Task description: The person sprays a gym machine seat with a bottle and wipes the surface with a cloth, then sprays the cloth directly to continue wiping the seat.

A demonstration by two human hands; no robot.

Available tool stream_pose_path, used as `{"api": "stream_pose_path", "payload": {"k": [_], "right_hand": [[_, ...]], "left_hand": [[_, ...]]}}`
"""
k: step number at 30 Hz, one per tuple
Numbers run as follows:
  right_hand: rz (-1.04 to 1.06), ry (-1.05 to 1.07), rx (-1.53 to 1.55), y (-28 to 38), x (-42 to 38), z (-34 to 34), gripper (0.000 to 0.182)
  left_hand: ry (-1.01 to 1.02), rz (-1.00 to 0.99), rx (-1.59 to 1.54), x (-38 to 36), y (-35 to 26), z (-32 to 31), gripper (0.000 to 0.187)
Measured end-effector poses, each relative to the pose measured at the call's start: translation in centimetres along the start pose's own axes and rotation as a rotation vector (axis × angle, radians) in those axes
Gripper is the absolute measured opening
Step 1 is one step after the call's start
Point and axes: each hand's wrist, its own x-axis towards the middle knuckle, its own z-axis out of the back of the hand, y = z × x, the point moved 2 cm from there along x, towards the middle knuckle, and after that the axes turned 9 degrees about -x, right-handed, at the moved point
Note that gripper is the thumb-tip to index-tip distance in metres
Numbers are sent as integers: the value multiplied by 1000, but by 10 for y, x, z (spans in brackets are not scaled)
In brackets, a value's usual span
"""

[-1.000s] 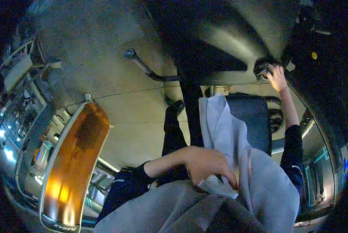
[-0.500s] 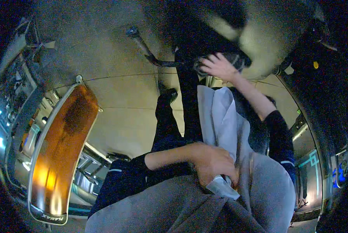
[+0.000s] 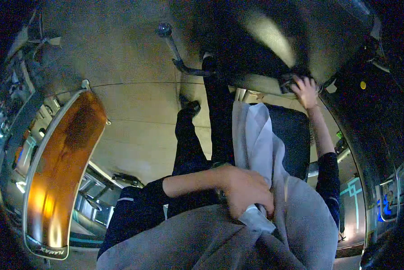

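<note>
My left hand (image 3: 249,191), low in the middle, is closed around a bunched pale grey cloth (image 3: 259,135). One strip of this cloth stands up above the fist, and a lighter corner pokes out below it. Up at the right, my right hand (image 3: 306,92) rests with bent, slightly parted fingers on a dark cloth-like pad (image 3: 288,84), pressing it against a dark glossy curved panel (image 3: 251,67). Most of the pad's right part is hidden under the fingers. Grey fabric (image 3: 202,234) drapes across my front, below both arms.
A long orange panel (image 3: 69,153) in a pale frame stands at the left. A bent dark bar with a round end (image 3: 179,65) reaches in from the panel. Behind the cloth is a black seat-like block (image 3: 292,139). Pale tiled floor (image 3: 134,108) shows at centre left.
My right hand has swept to the right across the glossy panel, and the dark pad went with it. The left hand keeps its grip on the pale cloth. The view has shifted slightly.
</note>
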Motion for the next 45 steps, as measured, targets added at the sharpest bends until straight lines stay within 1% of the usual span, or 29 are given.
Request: {"api": "stream_pose_path", "payload": {"k": [1,2,4,7,10,11,12,13,15,16,17,18,19,20,22,23,24,26,27,29,30,32,33,34,36,38,40,42,45], "right_hand": [[-211,162,53,-5,-15,13,28],[-106,150,-25,-18,-33,7,38],[-239,314,-26,-32,-55,9,49],[-249,227,-69,-40,-64,8,56],[-211,266,15,-31,-47,13,51],[-158,314,-49,-24,-46,-8,44],[-63,369,51,-13,-14,12,41],[68,308,-14,1,7,4,37],[262,160,55,34,52,4,37],[340,142,102,49,72,4,37],[394,45,103,64,95,17,34],[430,56,122,78,116,35,31],[429,-95,131,93,129,33,28],[411,-180,120,104,145,48,22],[317,-292,186,132,168,47,21],[313,-253,203,142,178,55,20],[255,-356,224,155,187,53,18],[228,-368,242,166,200,57,18],[219,-379,242,163,196,57,18],[204,-392,240,156,190,58,18],[169,-325,256,144,183,60,19],[113,-193,295,111,151,60,22],[55,-236,229,93,131,50,24],[-4,-276,162,72,104,38,27],[-116,-73,153,30,50,27,31],[-242,8,0,-7,-11,4,31],[-306,69,88,-41,-52,6,30],[-292,57,80,-45,-55,1,30],[-280,14,52,-39,-51,1,29]], "left_hand": [[-15,-12,14,1,2,-3,59],[-30,-23,31,-2,3,-5,59],[-57,-62,35,-5,4,-11,59],[-81,-135,28,-7,13,-19,60],[-69,-187,-12,-3,19,-24,65],[-44,-187,-28,-2,19,-23,65],[-16,-184,-40,0,19,-21,65],[-11,-200,-35,2,21,-20,66],[-3,-223,-31,7,26,-24,68],[-2,-204,-7,8,25,-23,70],[-3,-185,15,8,23,-23,72],[-3,-166,36,8,22,-23,75],[-22,-179,21,8,24,-23,76],[-38,-191,3,7,29,-24,77],[-48,-180,-17,8,30,-19,79],[-44,-158,-24,9,27,-17,80],[-40,-136,-32,11,26,-16,80],[-91,-137,-9,13,28,-18,81],[-116,-140,7,15,27,-17,81],[-79,-45,-143,19,19,-12,73],[-64,1,-214,22,15,-9,69],[-63,33,-128,23,13,-6,69],[-64,49,-83,23,12,-3,70],[-2,111,-54,25,8,2,72],[123,229,7,28,-1,14,78],[104,167,10,30,3,12,77],[87,121,65,32,11,8,75],[73,94,161,33,20,0,73],[27,-8,105,34,30,-5,68]]}}
